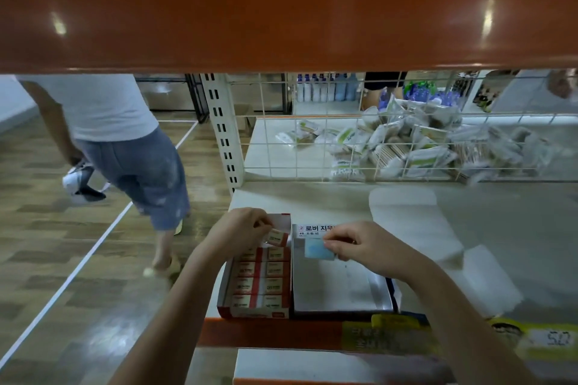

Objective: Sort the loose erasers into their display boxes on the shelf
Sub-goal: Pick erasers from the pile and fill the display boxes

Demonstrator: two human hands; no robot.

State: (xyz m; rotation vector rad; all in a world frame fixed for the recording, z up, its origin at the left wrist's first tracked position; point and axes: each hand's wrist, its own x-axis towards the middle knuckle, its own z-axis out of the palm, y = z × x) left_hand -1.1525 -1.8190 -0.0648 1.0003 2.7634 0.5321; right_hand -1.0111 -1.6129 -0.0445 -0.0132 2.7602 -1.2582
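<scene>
Two display boxes stand side by side at the shelf's front left. The red-and-white box holds several rows of red-banded erasers. My left hand pinches one red-banded eraser over that box's far end. Beside it on the right, the silver box shows a bare floor. My right hand pinches a light blue eraser above the far part of the silver box.
An orange shelf beam crosses the top of the view. A wire grid backs the shelf, with piled packets behind it. A person walks in the aisle at left. Yellow price labels line the front edge.
</scene>
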